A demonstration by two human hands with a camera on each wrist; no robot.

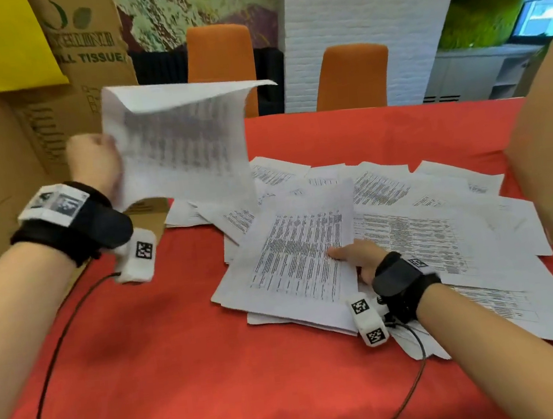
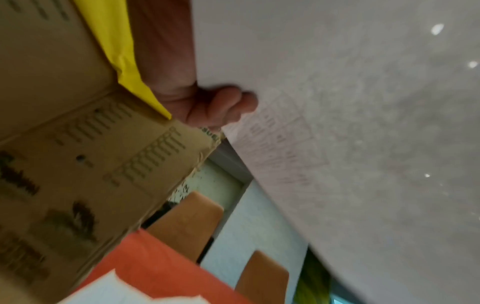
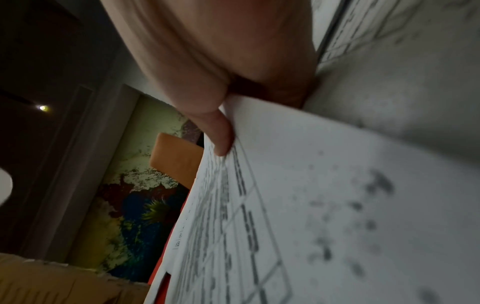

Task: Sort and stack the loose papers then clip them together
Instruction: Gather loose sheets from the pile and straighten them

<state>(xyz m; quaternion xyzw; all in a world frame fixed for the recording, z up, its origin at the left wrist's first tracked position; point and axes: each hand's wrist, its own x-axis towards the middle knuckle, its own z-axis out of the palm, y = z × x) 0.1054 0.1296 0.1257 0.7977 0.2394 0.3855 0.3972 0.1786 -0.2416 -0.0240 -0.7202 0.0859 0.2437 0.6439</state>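
Left hand [image 1: 95, 162] is gripping a raised sheet [image 1: 178, 144]; right hand [image 1: 360, 258] is pinching the near pile [image 1: 295, 269]; loose sheets could slide off the counter [image 1: 183, 375]

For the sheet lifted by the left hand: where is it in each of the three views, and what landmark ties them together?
Head: lifted sheet upper left of centre, pinched at its left edge by the left hand, raised above the table.
Left wrist: it fills the right side, fingers curled on its edge.
Right wrist: not visible; only the sheets under the right hand.
Shared landmark: orange chair.
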